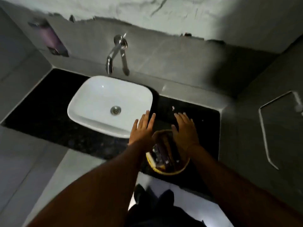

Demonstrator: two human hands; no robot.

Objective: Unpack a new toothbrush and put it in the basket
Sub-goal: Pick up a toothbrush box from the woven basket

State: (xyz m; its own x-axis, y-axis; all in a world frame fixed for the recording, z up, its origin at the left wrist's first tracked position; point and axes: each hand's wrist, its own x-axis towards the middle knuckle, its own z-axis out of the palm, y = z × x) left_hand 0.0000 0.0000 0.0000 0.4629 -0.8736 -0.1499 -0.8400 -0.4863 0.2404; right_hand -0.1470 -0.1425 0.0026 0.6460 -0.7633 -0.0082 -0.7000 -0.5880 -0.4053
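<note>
Both hands are held palm-down with fingers spread and gripping nothing: left hand over the near right corner of the white sink, right hand over the far rim of the basket. The round yellow-rimmed basket stands on the dark table at its front edge, just right of the sink. It contains dark boxes, but a toothbrush cannot be told apart among them.
</note>
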